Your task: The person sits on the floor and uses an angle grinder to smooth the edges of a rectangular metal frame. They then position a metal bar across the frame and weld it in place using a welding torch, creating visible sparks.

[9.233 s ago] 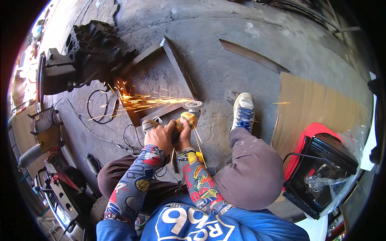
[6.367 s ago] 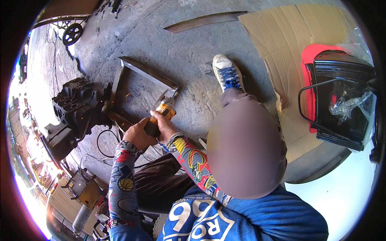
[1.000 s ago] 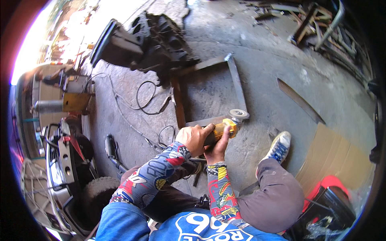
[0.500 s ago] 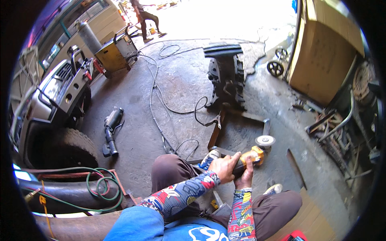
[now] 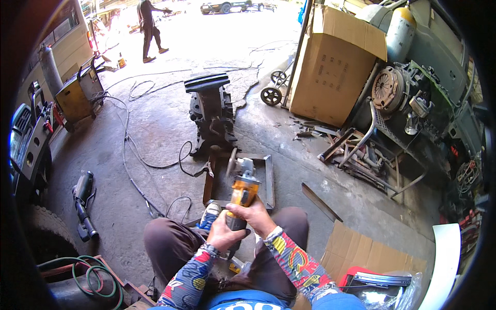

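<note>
One box (image 5: 330,77) hides its inside; both hands (image 5: 223,235) (image 5: 258,217) hold a grinder (image 5: 243,192).

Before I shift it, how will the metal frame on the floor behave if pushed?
The metal frame looks stiff: straight bars meeting at corners. It should slide rather than tip, lying low on the floor. Pushed forward, it may bump the dark engine block close to its far side.
</note>
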### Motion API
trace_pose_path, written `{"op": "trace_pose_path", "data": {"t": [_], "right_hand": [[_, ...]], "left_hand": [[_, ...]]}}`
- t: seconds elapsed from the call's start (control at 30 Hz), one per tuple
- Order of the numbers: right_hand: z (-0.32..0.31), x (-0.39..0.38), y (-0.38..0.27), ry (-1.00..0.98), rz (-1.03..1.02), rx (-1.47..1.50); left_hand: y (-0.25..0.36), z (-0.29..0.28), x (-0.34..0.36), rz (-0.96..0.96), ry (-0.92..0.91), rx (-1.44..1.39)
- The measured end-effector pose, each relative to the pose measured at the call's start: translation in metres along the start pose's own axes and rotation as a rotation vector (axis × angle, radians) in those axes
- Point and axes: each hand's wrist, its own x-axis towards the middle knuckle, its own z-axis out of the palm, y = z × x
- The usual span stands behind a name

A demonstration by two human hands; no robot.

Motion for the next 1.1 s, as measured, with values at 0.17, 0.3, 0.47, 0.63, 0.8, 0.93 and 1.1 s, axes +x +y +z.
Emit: {"op": "trace_pose_path", "data": {"t": [0.17,0.3,0.47,0.63,0.8,0.93,1.1], "right_hand": [[0.017,0.023,0.011,-0.110,0.094,0.162],[0.043,0.038,0.037,-0.233,0.128,0.219],[0.077,0.049,0.051,-0.419,0.172,0.279],[0.098,0.052,0.073,-0.687,0.167,0.038],[0.092,0.044,0.056,-0.791,0.179,-0.662],[0.044,0.053,-0.024,-0.731,0.403,-0.501],[0.009,0.098,-0.046,-0.180,0.221,-0.690]], "left_hand": [[0.004,-0.017,-0.005,0.000,0.049,-0.231],[0.011,-0.050,-0.013,-0.139,0.009,-0.315],[-0.001,-0.077,-0.027,-0.135,0.274,-0.128],[-0.040,-0.093,-0.053,-0.164,0.407,-0.246],[-0.111,-0.116,-0.054,-0.298,0.633,-0.430],[-0.179,-0.177,-0.029,-0.423,0.852,-0.664],[-0.305,-0.313,0.012,-0.646,1.006,-0.931]]}}
